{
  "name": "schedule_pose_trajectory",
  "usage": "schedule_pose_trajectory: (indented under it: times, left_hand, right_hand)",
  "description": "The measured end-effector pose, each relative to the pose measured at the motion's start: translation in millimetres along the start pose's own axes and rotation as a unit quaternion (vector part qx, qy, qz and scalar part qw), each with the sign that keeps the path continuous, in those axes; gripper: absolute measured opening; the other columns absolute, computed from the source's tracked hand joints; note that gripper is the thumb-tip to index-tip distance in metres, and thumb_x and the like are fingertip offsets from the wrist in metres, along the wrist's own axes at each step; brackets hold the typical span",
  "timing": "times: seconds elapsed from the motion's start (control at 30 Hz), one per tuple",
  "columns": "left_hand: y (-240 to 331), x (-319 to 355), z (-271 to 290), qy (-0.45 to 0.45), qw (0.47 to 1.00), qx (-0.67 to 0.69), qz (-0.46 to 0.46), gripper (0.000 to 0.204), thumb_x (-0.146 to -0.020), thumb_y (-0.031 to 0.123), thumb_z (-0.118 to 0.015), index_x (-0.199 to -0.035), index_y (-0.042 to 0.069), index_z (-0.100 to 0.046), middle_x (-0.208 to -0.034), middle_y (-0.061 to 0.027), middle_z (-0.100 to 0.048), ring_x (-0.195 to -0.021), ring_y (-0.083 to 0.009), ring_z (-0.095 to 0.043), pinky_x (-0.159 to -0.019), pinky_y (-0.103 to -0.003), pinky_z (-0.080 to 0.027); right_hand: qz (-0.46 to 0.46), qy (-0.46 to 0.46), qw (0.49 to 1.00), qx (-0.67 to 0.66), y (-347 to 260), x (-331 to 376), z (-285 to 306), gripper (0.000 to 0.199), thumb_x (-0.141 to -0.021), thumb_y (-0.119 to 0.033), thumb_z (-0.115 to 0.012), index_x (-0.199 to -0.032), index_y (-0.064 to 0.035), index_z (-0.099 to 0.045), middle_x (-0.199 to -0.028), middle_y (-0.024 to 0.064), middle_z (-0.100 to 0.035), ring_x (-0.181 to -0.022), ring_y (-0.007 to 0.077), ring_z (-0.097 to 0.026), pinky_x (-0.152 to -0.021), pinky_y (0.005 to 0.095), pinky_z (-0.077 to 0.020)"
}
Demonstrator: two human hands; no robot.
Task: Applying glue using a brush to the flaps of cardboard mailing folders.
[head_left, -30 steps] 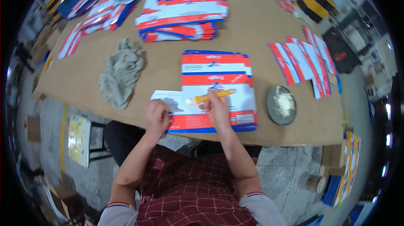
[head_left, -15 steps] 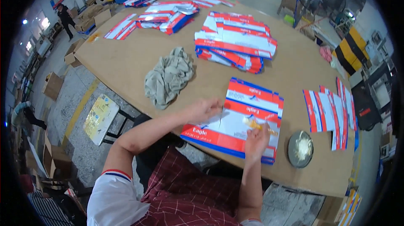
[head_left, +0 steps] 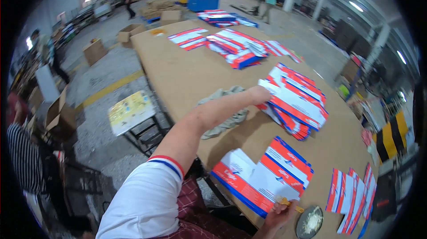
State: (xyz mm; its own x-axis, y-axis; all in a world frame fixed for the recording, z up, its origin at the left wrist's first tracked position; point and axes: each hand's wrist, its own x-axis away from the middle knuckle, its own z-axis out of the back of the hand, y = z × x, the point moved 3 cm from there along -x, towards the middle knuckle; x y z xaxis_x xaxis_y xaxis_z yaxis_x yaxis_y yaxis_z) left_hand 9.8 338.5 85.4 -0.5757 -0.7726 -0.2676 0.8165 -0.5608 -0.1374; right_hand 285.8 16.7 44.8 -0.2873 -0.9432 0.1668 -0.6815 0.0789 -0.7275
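Observation:
My left arm stretches out over the table, and my left hand is at the left edge of a stack of red, white and blue printed cardboard blanks. Its fingers are blurred and partly hidden there. In my right hand, low in view, is a small yellow-handled brush, held over the near corner of another set of flat blanks. Just right of that hand stands a dark grey bowl with white paste in it. A crumpled grey-green cloth lies partly behind my left forearm.
More blanks lie fanned out at the right and piled at the far end of the brown table. A stool stands left of the table. Open cartons and several people are farther off on that side.
My left hand has left the near blanks and reached forward to the stack. My right hand still holds the brush, closer to the bowl. The view has turned leftward and up.

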Motion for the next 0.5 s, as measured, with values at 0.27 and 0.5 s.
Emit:
schedule_pose_trajectory:
  times: [0.27,0.5]
  left_hand:
    - [6,6,-25,0.094,0.990,-0.073,0.074,0.042,-0.061,0.025,-0.071,-0.097,0.011,-0.055,-0.106,-0.0062,-0.053,-0.104,-0.0221,-0.049,-0.080,-0.054,-0.041]
    - [-14,-11,-34,0.064,0.987,0.013,0.148,0.031,-0.072,0.024,-0.061,-0.102,0.014,-0.060,-0.096,-0.0090,-0.061,-0.095,-0.0246,-0.057,-0.079,-0.046,-0.045]
  right_hand:
    - [0.000,-0.117,0.993,-0.024,7,18,-47,0.035,-0.086,-0.021,-0.053,-0.058,-0.0119,-0.033,-0.051,-0.0011,-0.035,-0.044,0.0079,-0.025,-0.044,0.0213,-0.0299]
    - [0.162,-0.081,0.855,0.486,-3,22,-16,0.026,-0.086,-0.015,-0.049,-0.063,-0.0114,-0.036,-0.056,0.0013,-0.041,-0.046,0.0131,-0.033,-0.048,0.0263,-0.0333]
